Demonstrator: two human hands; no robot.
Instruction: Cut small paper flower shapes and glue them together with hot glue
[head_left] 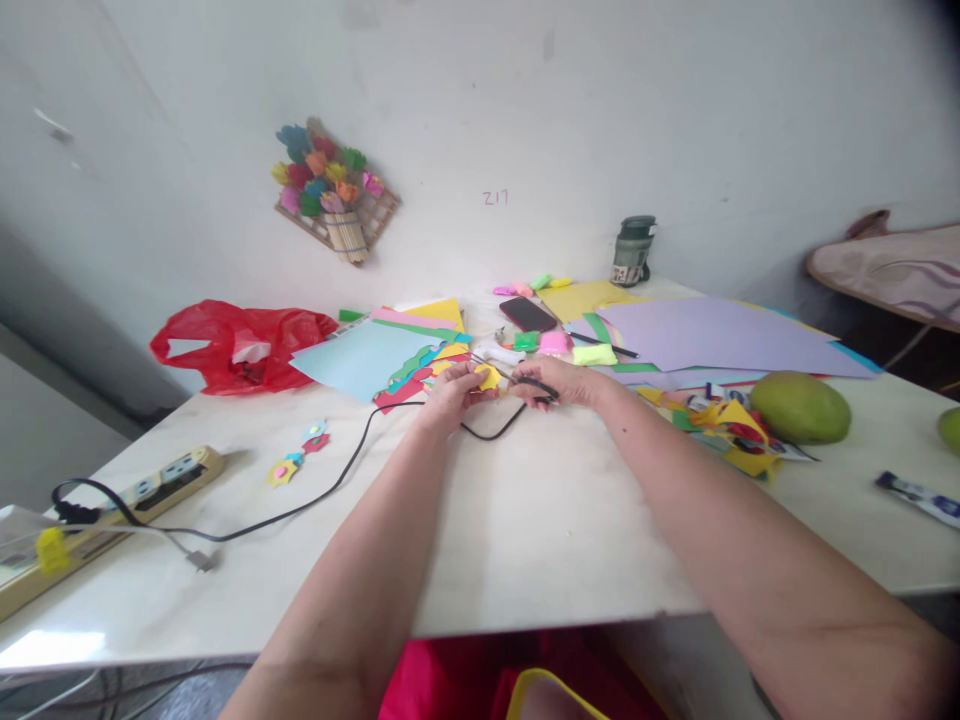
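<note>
My left hand [452,395] pinches a small yellow paper piece [488,377] over the middle of the table. My right hand [561,381] is closed around the black handles of scissors [537,387], whose thin blades point toward the yellow paper. Just behind both hands lies a white tool [501,353], perhaps a glue gun, partly hidden. A black cord [339,480] runs under my left wrist and loops below the hands. Beside my left hand are coloured paper strips [409,385]. Small paper flowers [283,471] with clay-like centres lie farther left.
A power strip [169,480] and red plastic bag [225,345] are on the left. Behind lie clay packs [594,355], a phone [528,314] and purple paper [697,332]. On the right are paper scraps [739,425], a green mango-like fruit [801,407] and a tube [919,497].
</note>
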